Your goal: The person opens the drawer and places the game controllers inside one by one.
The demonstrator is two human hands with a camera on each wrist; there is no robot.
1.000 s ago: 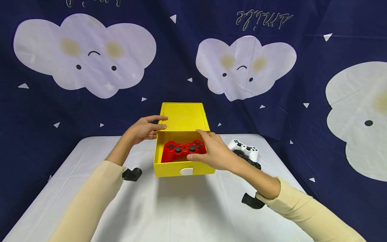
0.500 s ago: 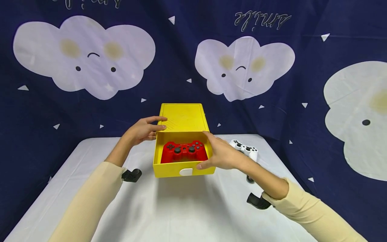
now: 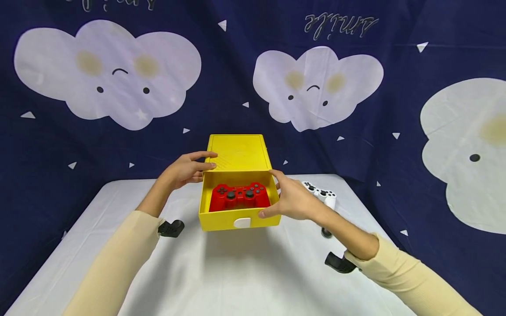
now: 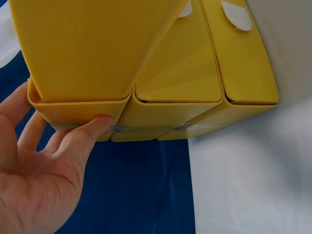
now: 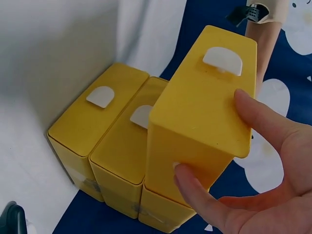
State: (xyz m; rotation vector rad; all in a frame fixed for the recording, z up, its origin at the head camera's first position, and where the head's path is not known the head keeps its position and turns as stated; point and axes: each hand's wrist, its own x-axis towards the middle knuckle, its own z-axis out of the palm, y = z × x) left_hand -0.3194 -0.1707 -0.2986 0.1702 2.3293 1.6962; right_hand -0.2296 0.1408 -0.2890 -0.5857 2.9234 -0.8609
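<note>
A yellow three-drawer cabinet [image 3: 239, 151] stands on a white-covered table, its top drawer [image 3: 217, 220] pulled out toward me. Inside that drawer lies a red game controller [image 3: 258, 201]. My left hand [image 3: 182, 171] rests on the cabinet's upper left corner, with fingers over the top and the thumb [image 4: 97, 127] against the side. Around the drawer's front right corner lies my right hand [image 3: 294, 199]; its thumb touches the front panel and a finger [image 5: 192, 183] touches the side wall, as the right wrist view shows. Neither hand holds a controller.
To the right of the cabinet lies a white game controller [image 3: 319, 192]. A black object [image 3: 326, 232] shows beside it, mostly hidden by the right forearm. The lower drawers [image 5: 105, 114] are closed, each with a white pull tab. A dark blue cloud-print cloth [image 3: 221, 87] hangs behind.
My right hand has come out of the drawer and moved right, onto its front right corner. The red controller stays in the drawer. The left hand has not visibly moved.
</note>
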